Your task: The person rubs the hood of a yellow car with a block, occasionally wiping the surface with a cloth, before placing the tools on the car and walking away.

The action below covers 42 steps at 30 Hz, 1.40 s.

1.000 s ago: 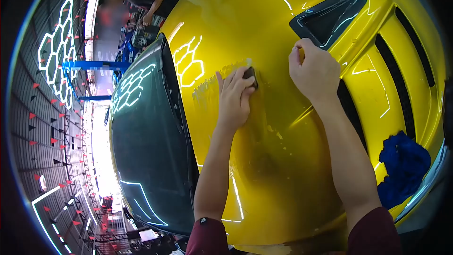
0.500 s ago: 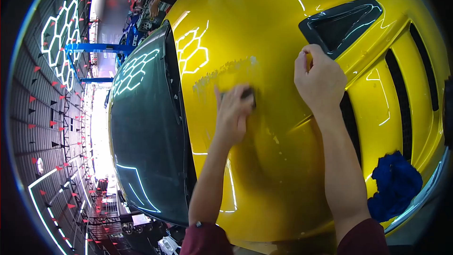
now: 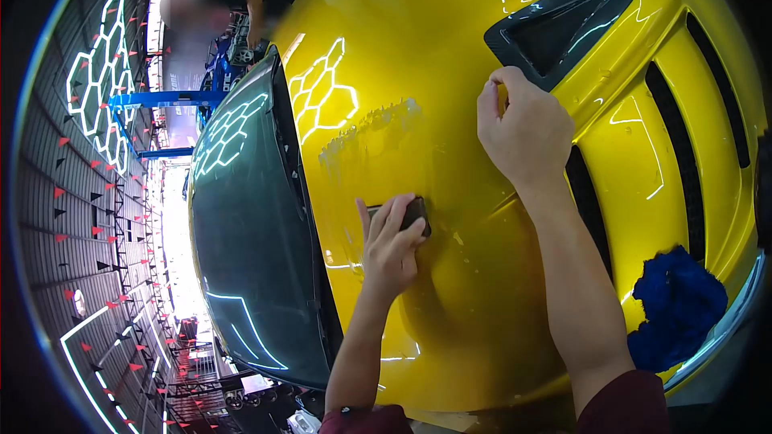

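My left hand (image 3: pixel 392 249) is wrapped around a black applicator block (image 3: pixel 415 215) and presses it flat on the yellow car hood (image 3: pixel 482 297). A streaky wet smear (image 3: pixel 366 133) lies on the paint farther up from the block. My right hand (image 3: pixel 527 128) is held closed over the hood, beside the dark triangular vent (image 3: pixel 563 28). Its fingertips curl against the thumb, and whatever they may hold is hidden. At the lower right, a crumpled blue cloth (image 3: pixel 677 309) rests on the front of the car.
The dark windshield (image 3: pixel 253 225) borders the hood on the left. Black slots (image 3: pixel 675 153) cut through raised yellow bodywork at the right. A blue lift post (image 3: pixel 173 100) stands in the background, and another person's arm (image 3: pixel 255 16) shows at the top left.
My left hand has drawn the block down across the hood, toward me and away from the smear. My right hand stays closed near the vent; the view has shifted slightly.
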Each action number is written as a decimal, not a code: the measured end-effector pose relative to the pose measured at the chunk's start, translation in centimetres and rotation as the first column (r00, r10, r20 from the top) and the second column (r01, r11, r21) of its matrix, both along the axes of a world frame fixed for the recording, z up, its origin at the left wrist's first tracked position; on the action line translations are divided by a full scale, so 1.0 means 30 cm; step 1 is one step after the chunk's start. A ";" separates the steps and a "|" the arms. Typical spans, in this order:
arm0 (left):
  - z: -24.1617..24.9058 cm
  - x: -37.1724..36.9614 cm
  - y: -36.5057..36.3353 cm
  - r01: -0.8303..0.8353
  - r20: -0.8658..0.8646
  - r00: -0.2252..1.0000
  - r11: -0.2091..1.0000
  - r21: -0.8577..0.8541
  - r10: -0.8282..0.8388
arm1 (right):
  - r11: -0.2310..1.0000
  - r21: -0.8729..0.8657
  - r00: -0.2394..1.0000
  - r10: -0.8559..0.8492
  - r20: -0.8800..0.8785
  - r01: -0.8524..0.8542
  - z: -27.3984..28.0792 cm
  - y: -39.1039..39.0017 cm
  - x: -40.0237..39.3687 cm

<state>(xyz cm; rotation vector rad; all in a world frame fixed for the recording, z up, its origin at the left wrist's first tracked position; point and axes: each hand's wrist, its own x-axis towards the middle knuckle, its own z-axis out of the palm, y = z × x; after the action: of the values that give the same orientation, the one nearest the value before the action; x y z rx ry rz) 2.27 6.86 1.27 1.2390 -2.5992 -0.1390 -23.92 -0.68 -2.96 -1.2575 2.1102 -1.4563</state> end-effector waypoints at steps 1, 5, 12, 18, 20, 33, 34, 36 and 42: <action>-0.003 -0.015 -0.056 0.019 0.005 1.000 1.000 -0.005 -0.019 | 1.000 0.004 1.000 0.004 -0.008 -0.004 -0.001 0.005 0.006; -0.024 -0.106 -0.356 0.040 -0.031 0.999 0.999 -0.016 -0.041 | 0.999 0.033 1.000 0.006 -0.031 -0.005 0.001 0.012 0.010; 0.002 -0.015 -0.086 0.067 -0.021 0.997 0.998 -0.021 -0.068 | 1.000 -0.001 1.000 -0.018 -0.017 0.018 0.021 0.005 0.002; -0.028 -0.152 -0.399 -0.070 -0.096 0.993 0.997 -0.007 0.069 | 0.993 -0.119 0.998 -0.012 -0.066 0.004 -0.020 -0.001 -0.006; -0.021 -0.103 -0.222 -0.084 -0.016 0.996 0.996 0.026 0.084 | 0.984 -0.180 0.997 -0.010 -0.073 -0.004 -0.042 -0.004 -0.003; 0.295 0.036 0.319 -0.557 -0.708 0.369 0.753 0.351 0.602 | 0.713 -0.256 0.607 0.695 0.386 -0.653 0.276 0.647 0.554; 0.304 0.057 0.319 -0.554 -0.719 0.337 0.745 0.370 0.608 | 0.724 -0.189 0.635 0.678 0.369 -0.663 0.304 0.638 0.555; 0.302 0.103 0.313 -0.546 -0.730 0.270 0.724 0.420 0.627 | 0.742 -0.043 0.691 0.642 0.333 -0.669 0.369 0.602 0.534; 0.159 0.173 0.161 -0.393 -0.766 0.086 0.728 0.561 0.637 | 0.660 0.220 0.526 0.722 -0.449 -0.718 0.488 0.444 0.579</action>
<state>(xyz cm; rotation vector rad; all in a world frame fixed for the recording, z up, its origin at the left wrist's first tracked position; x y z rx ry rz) 7.45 11.68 6.03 1.4314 -0.9865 -0.7694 -6.54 12.65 11.67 -2.3409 1.4344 -0.7684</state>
